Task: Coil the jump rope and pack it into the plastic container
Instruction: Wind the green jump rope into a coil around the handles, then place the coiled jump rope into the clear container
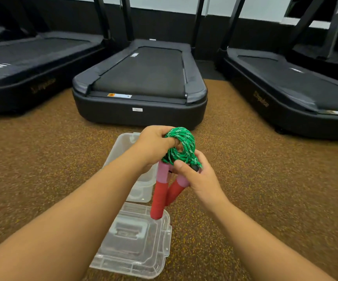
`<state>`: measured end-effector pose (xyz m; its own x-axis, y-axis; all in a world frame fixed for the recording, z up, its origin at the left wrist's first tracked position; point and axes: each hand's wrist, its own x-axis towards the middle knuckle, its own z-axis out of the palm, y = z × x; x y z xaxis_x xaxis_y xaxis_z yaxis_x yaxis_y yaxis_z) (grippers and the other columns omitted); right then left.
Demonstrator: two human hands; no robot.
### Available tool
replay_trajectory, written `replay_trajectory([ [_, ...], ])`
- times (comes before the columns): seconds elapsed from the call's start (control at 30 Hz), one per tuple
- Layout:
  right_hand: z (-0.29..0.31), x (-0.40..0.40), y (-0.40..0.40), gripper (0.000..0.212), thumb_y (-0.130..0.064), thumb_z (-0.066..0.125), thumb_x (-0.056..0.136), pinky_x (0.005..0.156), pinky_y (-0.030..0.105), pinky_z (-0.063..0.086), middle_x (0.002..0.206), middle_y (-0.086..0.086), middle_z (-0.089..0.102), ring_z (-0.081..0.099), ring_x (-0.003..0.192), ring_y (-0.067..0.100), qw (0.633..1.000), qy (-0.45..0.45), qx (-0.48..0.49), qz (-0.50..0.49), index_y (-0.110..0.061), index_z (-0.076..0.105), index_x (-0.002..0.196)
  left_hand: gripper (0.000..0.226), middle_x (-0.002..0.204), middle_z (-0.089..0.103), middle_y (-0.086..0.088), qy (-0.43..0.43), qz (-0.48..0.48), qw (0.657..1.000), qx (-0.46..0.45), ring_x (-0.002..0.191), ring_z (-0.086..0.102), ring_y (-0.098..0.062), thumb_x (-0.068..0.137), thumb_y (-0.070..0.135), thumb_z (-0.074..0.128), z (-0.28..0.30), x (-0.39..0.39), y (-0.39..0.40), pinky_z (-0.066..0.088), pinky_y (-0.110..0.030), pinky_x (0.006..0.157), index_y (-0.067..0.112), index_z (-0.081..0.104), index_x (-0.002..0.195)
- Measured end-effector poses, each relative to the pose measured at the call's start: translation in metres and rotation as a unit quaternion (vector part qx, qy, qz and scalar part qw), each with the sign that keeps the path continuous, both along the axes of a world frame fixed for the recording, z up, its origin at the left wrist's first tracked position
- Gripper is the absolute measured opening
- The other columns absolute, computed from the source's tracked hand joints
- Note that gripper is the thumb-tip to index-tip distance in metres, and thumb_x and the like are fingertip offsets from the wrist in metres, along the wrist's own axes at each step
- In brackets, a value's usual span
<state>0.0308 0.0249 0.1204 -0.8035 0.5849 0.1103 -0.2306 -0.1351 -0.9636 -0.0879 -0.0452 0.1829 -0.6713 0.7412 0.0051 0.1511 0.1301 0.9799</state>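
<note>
The jump rope [184, 145] is a green-and-white cord wound into a small coil, with two pink-and-red handles [161, 191] hanging down side by side. My left hand [154, 145] grips the coil from the left, fingers through the loops. Just below the coil, my right hand [194, 175] pinches the cord and the top of the right handle. Both hands hold the rope above the clear plastic container [121, 147], which stands open on the floor and is partly hidden by my left forearm. Its clear lid [135, 246] lies flat on the floor nearer to me.
The floor [42, 169] is brown speckled rubber. Three black treadmills stand ahead: one in the middle [141, 82] just beyond the container, one at the left [22, 65] and one at the right [290, 88].
</note>
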Motion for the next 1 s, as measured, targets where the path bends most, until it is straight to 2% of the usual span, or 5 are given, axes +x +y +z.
replay_trajectory([
  [0.13, -0.022, -0.02, -0.018, 0.058, -0.013, 0.076, 0.066, 0.076, 0.022, 0.052, 0.11, 0.011, 0.071, 0.067, 0.092, 0.013, 0.999, -0.026, 0.014, 0.016, -0.008, 0.056, 0.12, 0.024, 0.09, 0.07, -0.013, -0.051, 0.005, 0.998, 0.018, 0.095, 0.067, -0.028, 0.088, -0.003, 0.053, -0.007, -0.025, -0.008, 0.053, -0.044, 0.093, 0.009, 0.07, 0.102],
  [0.27, -0.048, -0.037, -0.04, 0.059, -0.008, 0.076, 0.065, 0.074, 0.03, 0.056, 0.107, 0.013, 0.07, 0.068, 0.089, 0.017, 0.993, -0.091, 0.016, 0.07, -0.027, 0.055, 0.117, 0.022, 0.092, 0.07, -0.014, -0.081, 0.021, 0.995, 0.05, 0.096, 0.066, -0.03, 0.089, -0.003, 0.052, -0.011, -0.054, -0.016, 0.053, -0.045, 0.092, 0.007, 0.069, 0.1],
  [0.5, -0.065, -0.071, -0.061, 0.041, 0.003, 0.072, 0.077, 0.077, 0.025, 0.055, 0.091, 0.003, 0.07, 0.068, 0.081, 0.006, 0.991, -0.105, 0.0, 0.084, -0.021, 0.057, 0.107, 0.021, 0.096, 0.073, -0.012, -0.107, 0.051, 0.989, 0.087, 0.095, 0.069, -0.029, 0.09, 0.005, 0.055, -0.022, -0.09, -0.016, 0.056, -0.048, 0.085, 0.017, 0.071, 0.096],
  [0.73, -0.073, -0.109, -0.058, 0.024, -0.005, 0.07, 0.081, 0.058, 0.018, 0.046, 0.073, -0.006, 0.062, 0.055, 0.057, 0.001, 0.992, -0.125, 0.007, 0.022, -0.013, 0.06, 0.102, 0.025, 0.105, 0.071, -0.018, -0.122, 0.053, 0.983, 0.125, 0.096, 0.069, -0.03, 0.091, 0.0, 0.052, -0.024, -0.114, -0.004, 0.057, -0.044, 0.082, 0.009, 0.067, 0.108],
  [1.0, -0.078, -0.158, -0.04, 0.016, -0.012, 0.066, 0.085, 0.064, 0.021, 0.041, 0.065, -0.014, 0.055, 0.052, 0.062, 0.003, 0.977, -0.184, 0.1, -0.034, -0.025, 0.056, 0.087, 0.032, 0.103, 0.072, -0.01, -0.017, 0.045, 0.996, 0.08, 0.096, 0.069, -0.024, 0.085, -0.001, 0.055, -0.033, -0.173, 0.005, 0.057, -0.044, 0.086, 0.018, 0.07, 0.106],
])
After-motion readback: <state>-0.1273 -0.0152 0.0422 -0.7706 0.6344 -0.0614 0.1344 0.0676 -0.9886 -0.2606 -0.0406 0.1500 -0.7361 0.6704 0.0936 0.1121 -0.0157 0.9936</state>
